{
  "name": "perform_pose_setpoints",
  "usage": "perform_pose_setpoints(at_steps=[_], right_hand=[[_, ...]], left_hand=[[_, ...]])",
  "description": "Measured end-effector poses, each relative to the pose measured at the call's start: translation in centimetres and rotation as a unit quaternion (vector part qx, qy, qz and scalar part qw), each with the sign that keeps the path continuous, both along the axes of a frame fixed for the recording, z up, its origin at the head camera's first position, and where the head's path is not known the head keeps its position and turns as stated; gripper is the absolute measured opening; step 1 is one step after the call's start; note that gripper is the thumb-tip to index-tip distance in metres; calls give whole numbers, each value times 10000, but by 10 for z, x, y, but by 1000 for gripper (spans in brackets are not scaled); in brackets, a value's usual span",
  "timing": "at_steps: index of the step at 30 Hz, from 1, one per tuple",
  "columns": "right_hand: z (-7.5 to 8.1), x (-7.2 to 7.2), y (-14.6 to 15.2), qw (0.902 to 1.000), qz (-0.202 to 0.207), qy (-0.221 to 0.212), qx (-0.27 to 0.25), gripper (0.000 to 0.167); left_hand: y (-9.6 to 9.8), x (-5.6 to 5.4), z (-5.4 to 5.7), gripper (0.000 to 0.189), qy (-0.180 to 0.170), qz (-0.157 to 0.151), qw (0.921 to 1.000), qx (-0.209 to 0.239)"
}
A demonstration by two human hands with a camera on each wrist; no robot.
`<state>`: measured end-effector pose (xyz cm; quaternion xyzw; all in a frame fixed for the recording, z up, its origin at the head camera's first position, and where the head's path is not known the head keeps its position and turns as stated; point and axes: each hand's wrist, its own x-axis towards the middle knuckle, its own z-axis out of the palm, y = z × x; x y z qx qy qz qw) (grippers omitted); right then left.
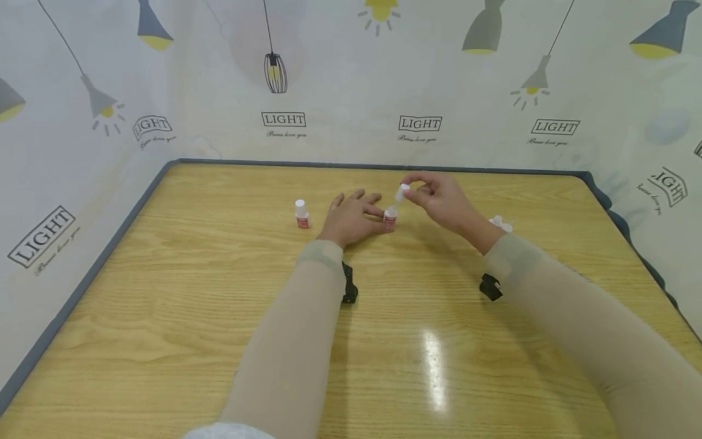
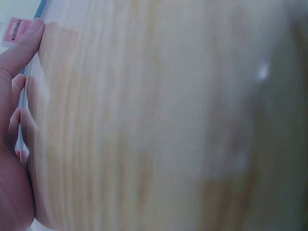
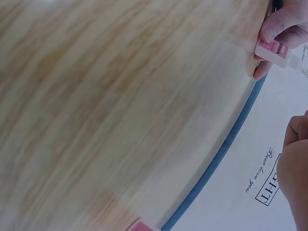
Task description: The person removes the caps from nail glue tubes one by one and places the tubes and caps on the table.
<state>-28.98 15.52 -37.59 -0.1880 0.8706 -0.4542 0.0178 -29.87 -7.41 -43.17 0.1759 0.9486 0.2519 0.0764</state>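
Observation:
My left hand [image 1: 351,221] is low over the table, holding a small white bottle [image 1: 390,210] with a pink-red label between thumb and index finger; the other fingers are spread. In the left wrist view, the thumb lies against the pink label [image 2: 18,30]. Just above the bottle's neck, my right hand [image 1: 441,198] pinches a white cap [image 1: 403,191] between thumb and fingertips. From the right wrist view, the held bottle [image 3: 273,52] appears at the upper right, with part of my right hand [image 3: 294,166] below it.
A second, capped bottle [image 1: 302,214] stands upright left of my left hand. Small white pieces [image 1: 501,224] lie behind my right wrist, partly hidden. Part of a pink label [image 3: 141,226] shows at the right wrist view's lower edge. A printed curtain [image 1: 351,140] backs the wooden table [image 1: 164,292].

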Motion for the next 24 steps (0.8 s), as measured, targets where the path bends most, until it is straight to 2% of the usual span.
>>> perform_pose_setpoints(at_steps=[8, 15, 17, 24], right_hand=[[3, 3, 3, 9999, -108, 51, 9, 29], [6, 3, 6, 9996, -149, 154, -191, 29], [7, 3, 7, 9994, -104, 81, -313, 29], [10, 5, 11, 9952, 71, -571, -796, 29]], left_hand=[[1, -1, -1, 53, 28, -2, 10000, -11], [1, -1, 1, 54, 46, 6, 10000, -40], [1, -1, 1, 53, 43, 16, 10000, -39], [1, 0, 2, 54, -29, 20, 10000, -91]])
